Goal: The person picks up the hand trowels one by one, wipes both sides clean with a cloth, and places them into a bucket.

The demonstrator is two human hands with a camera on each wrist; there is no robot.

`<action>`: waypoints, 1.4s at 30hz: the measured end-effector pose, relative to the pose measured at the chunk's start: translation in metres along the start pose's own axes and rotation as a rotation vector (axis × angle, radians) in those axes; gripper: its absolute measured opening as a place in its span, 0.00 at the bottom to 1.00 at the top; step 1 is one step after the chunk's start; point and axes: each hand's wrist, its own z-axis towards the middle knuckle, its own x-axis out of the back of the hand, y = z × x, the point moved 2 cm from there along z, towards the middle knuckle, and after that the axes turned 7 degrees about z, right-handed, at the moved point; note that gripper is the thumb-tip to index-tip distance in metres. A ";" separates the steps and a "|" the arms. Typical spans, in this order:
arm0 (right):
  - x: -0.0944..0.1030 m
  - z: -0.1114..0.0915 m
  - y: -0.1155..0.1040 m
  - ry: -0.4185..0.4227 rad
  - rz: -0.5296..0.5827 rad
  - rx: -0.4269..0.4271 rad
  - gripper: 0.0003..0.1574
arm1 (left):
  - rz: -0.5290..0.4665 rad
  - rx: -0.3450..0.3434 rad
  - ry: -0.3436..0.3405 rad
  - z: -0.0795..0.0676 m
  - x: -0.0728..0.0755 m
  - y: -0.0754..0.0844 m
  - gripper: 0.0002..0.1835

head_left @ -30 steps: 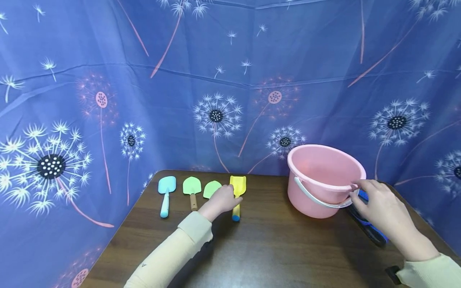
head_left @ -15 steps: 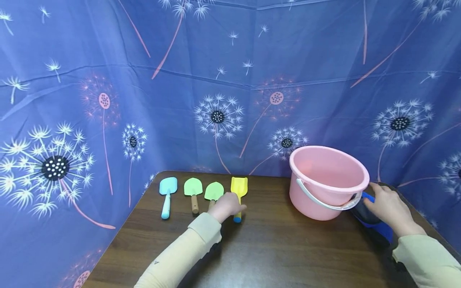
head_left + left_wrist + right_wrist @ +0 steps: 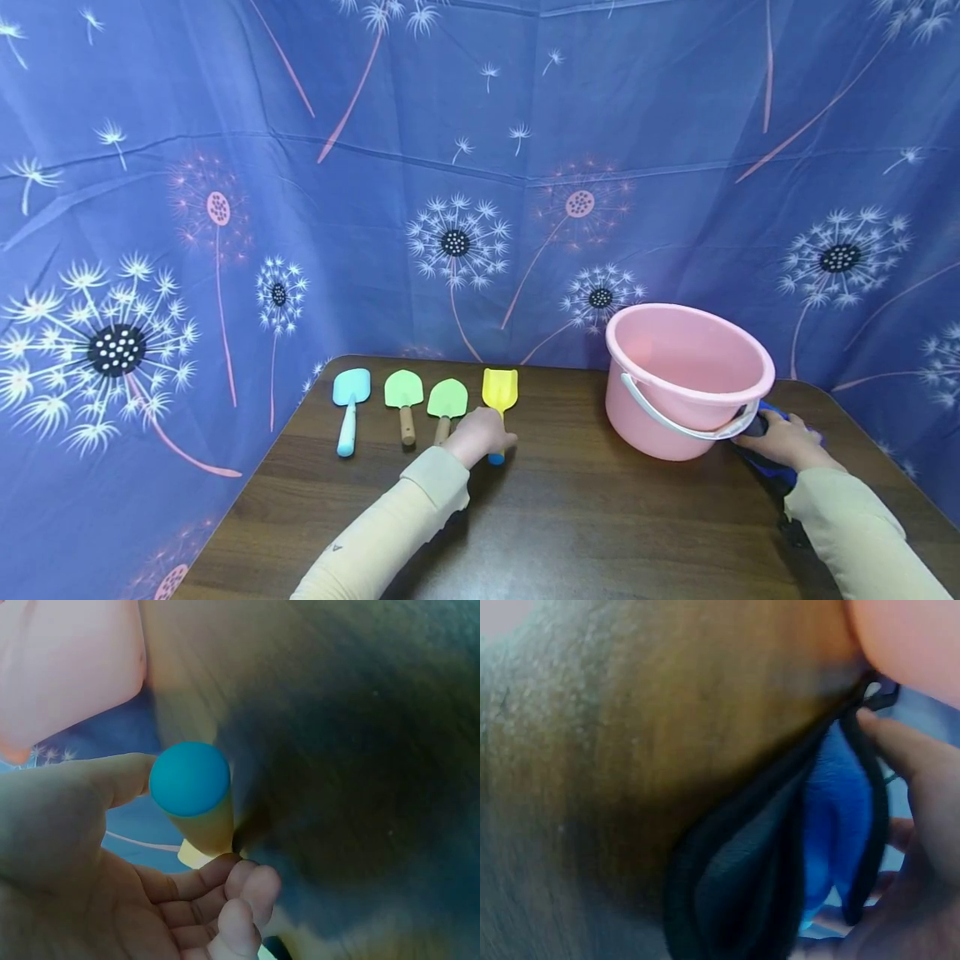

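My left hand (image 3: 474,435) is at the handle of a yellow toy shovel (image 3: 500,389), which lies on the table. In the left wrist view, the thumb and curled fingers hold that handle, just ahead of its blue end cap (image 3: 190,778). At the right, my right hand (image 3: 787,442) grips a blue cloth item with black edging (image 3: 844,806); its kind is unclear. The right wrist view has the thumb on one black edge and the fingers behind it. Left of the hand stands a pink bucket (image 3: 660,433) with its white handle (image 3: 667,419) hanging down.
To the left of the yellow shovel lie two green shovels with wooden handles (image 3: 404,389) (image 3: 447,398) and a light blue shovel (image 3: 351,387). All rest on a brown wooden table (image 3: 570,517). A blue dandelion-print curtain (image 3: 360,250) hangs behind it.
My right hand has left the bucket's rim, moved down beside it and taken hold of the blue cloth item. The left hand stays at the yellow shovel, slightly lower on its handle.
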 end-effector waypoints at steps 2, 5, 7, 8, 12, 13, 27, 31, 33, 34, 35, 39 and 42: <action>-0.002 0.003 0.001 -0.011 -0.011 -0.008 0.60 | -0.016 0.005 -0.011 0.000 -0.001 0.000 0.21; -0.005 0.005 0.003 -0.030 -0.015 -0.031 0.66 | -0.025 0.016 -0.028 0.001 -0.003 0.000 0.20; -0.005 0.006 0.004 -0.034 -0.003 -0.058 0.66 | -0.026 0.025 -0.035 0.002 -0.004 -0.001 0.19; -0.005 0.006 0.004 -0.032 0.002 -0.069 0.65 | -0.027 0.028 -0.040 0.003 -0.005 -0.001 0.19; -0.004 0.004 0.006 0.004 0.001 -0.096 0.58 | -0.038 0.030 -0.047 0.007 -0.009 -0.001 0.18; -0.003 0.003 0.006 0.013 -0.005 -0.098 0.56 | -0.048 0.029 -0.048 0.009 -0.009 -0.001 0.17; 0.004 0.000 0.007 0.130 -0.071 -0.152 0.45 | -0.135 0.082 -0.005 0.021 -0.011 -0.003 0.28; 0.009 -0.002 0.007 0.141 -0.063 -0.148 0.44 | -0.122 0.080 0.020 0.022 -0.009 -0.004 0.19; 0.012 -0.003 0.006 0.143 -0.059 -0.151 0.44 | -0.112 0.075 0.033 0.022 -0.008 -0.004 0.15; 0.014 -0.003 0.006 0.147 -0.058 -0.152 0.43 | -0.104 0.073 0.040 0.022 -0.008 -0.004 0.14; 0.016 -0.004 0.005 0.146 -0.055 -0.156 0.42 | -0.094 0.072 0.046 0.023 -0.008 -0.004 0.14; 0.025 -0.005 0.003 0.148 -0.055 -0.169 0.40 | -0.062 0.076 0.057 0.021 -0.008 -0.006 0.15; 0.032 -0.006 -0.001 0.159 -0.054 -0.169 0.39 | -0.054 0.080 0.061 0.018 -0.008 -0.007 0.15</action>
